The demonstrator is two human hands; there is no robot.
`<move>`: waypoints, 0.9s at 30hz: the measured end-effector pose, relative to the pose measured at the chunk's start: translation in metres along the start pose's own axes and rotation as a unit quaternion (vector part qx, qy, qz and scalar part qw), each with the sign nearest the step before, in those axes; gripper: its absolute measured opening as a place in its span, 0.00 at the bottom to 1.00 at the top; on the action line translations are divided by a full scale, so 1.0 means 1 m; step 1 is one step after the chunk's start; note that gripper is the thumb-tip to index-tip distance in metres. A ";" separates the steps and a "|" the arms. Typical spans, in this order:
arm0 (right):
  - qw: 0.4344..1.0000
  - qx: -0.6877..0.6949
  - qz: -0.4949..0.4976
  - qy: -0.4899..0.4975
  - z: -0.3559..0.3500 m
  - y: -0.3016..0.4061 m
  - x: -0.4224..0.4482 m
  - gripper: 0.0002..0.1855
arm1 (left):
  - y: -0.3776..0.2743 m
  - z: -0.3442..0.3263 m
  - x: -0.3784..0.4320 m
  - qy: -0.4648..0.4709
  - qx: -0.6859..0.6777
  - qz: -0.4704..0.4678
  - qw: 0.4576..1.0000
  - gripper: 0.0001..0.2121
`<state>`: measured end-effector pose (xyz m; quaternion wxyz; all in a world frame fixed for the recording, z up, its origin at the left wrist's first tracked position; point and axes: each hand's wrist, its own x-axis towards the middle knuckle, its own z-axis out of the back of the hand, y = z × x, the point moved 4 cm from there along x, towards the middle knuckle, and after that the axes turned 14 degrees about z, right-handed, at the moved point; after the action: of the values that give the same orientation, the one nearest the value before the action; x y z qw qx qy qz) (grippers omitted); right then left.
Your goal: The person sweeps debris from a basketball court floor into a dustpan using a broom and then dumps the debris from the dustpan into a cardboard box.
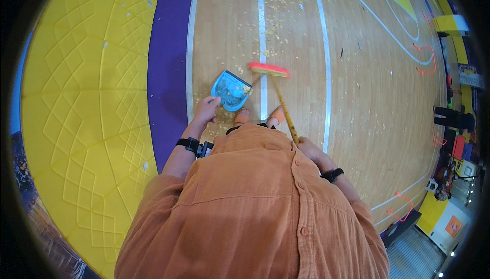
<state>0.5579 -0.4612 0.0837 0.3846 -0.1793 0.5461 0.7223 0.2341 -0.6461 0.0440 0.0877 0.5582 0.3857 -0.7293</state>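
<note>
My left hand (207,109) grips the handle of a blue plastic dustpan (230,90), which holds some dirt and pale flakes near its dark front lip. In my right hand (307,148) is the yellow, dark-spotted stick of a broom (281,97). The broom's head, with blurred pink-red bristles (268,67), lies across a white floor line, to the right of the dustpan and apart from it. Pale flakes (271,36) are scattered over the wood-patterned floor beyond the broom head, and more lie by my feet.
A yellow padded wall or mat (95,87) with a purple strip (168,68) runs along the left. Orange-red wire frames (433,59) stand along the right side of the floor. Two people (454,119) are at the far right. My sandalled feet (242,116) are below the dustpan.
</note>
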 end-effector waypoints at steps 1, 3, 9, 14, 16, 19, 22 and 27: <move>1.000 0.000 -0.001 0.001 0.005 0.004 -0.011 0.08 | -0.002 -0.002 0.000 0.000 0.000 -0.005 1.000 0.12; 0.971 0.224 -0.076 0.040 0.020 0.014 -0.038 0.05 | -0.007 -0.006 -0.001 0.002 -0.009 -0.010 1.000 0.12; 0.816 0.554 -0.134 0.096 0.048 0.028 -0.074 0.05 | -0.014 -0.004 0.002 -0.022 -0.018 -0.025 0.999 0.12; 0.827 0.555 -0.091 0.001 0.057 0.035 -0.071 0.07 | -0.009 0.011 0.005 -0.035 -0.024 -0.017 0.999 0.11; 0.840 0.537 -0.072 -0.027 0.061 0.035 -0.061 0.08 | -0.007 0.018 0.009 -0.022 -0.061 -0.017 0.998 0.12; 0.856 0.510 -0.075 -0.045 0.075 0.023 -0.042 0.09 | -0.013 0.024 0.010 -0.019 -0.068 -0.012 0.997 0.12; 0.870 0.469 -0.082 -0.132 0.095 0.018 -0.031 0.11 | -0.024 0.022 0.003 -0.027 -0.063 -0.028 0.997 0.12; 0.881 0.436 -0.072 -0.169 0.123 0.009 -0.002 0.10 | -0.025 0.029 0.011 -0.010 -0.058 -0.022 0.998 0.11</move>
<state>0.5721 -0.3486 0.1332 0.5613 0.0928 0.7179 0.4013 0.1947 -0.6443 0.0484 0.1077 0.5365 0.4387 -0.7128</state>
